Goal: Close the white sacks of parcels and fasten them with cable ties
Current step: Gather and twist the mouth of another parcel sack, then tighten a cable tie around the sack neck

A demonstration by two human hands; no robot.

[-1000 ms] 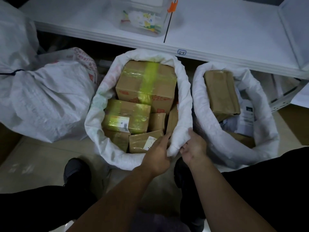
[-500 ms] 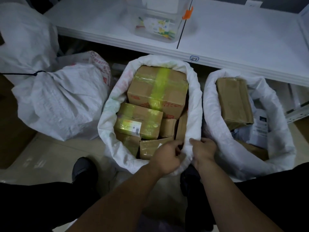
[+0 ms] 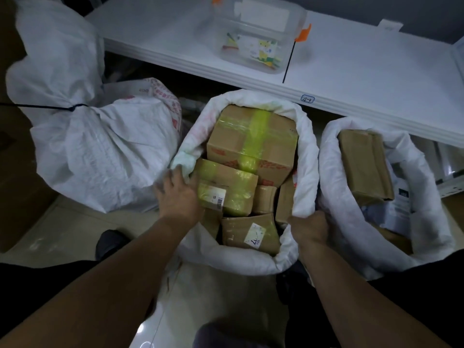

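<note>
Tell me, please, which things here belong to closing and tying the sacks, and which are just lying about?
Job: open middle sack, its rim gripped by the right hand, left hand at its left edge; open right sack; parcels; tied sack with black cable tie.
Lying about: clear plastic box, white shelf.

Parcels [image 3: 251, 146] filling sack mouth [image 3: 305, 136]
</note>
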